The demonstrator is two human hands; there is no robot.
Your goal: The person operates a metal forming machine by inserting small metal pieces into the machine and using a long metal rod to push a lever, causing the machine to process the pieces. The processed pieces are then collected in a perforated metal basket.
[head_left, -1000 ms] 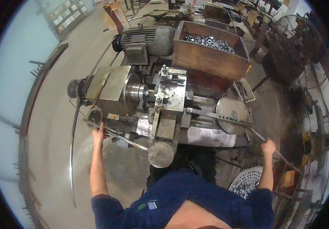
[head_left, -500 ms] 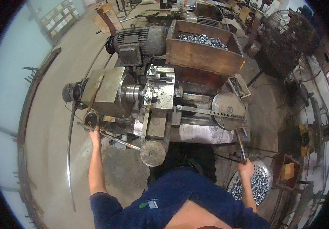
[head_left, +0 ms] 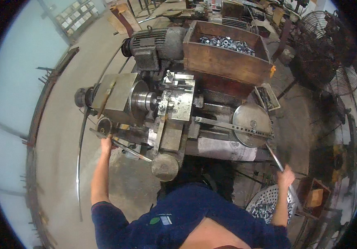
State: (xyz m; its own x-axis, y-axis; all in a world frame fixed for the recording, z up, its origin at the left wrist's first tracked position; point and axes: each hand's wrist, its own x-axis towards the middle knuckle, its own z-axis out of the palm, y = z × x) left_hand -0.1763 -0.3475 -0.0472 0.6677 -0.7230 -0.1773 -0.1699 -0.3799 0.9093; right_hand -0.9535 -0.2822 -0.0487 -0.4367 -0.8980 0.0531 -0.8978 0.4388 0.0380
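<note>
My left hand (head_left: 106, 143) is closed around a metal lever rod (head_left: 129, 152), which runs from a round disc (head_left: 165, 167) at the front of a lathe-like machine. On the right, my right hand (head_left: 286, 177) grips another metal lever (head_left: 274, 157), angled outward below a larger round plate (head_left: 251, 124). A flat bar with a row of holes (head_left: 224, 123) links that plate to the steel tool slide (head_left: 180, 106). Left of the slide stands the spindle chuck (head_left: 144, 101); whether a workpiece sits in it is too small to tell.
A wooden box (head_left: 224, 58) of small metal parts stands behind the machine, beside a large motor (head_left: 160, 43). Below my right hand is a perforated metal basin (head_left: 256, 198) with similar parts. A paper sheet (head_left: 228, 148) lies along the front bed. A fan (head_left: 323, 45) stands far right.
My right hand has swung its lever outward to the right. My left hand keeps its grip with only a small shift. The whole view has tilted slightly.
</note>
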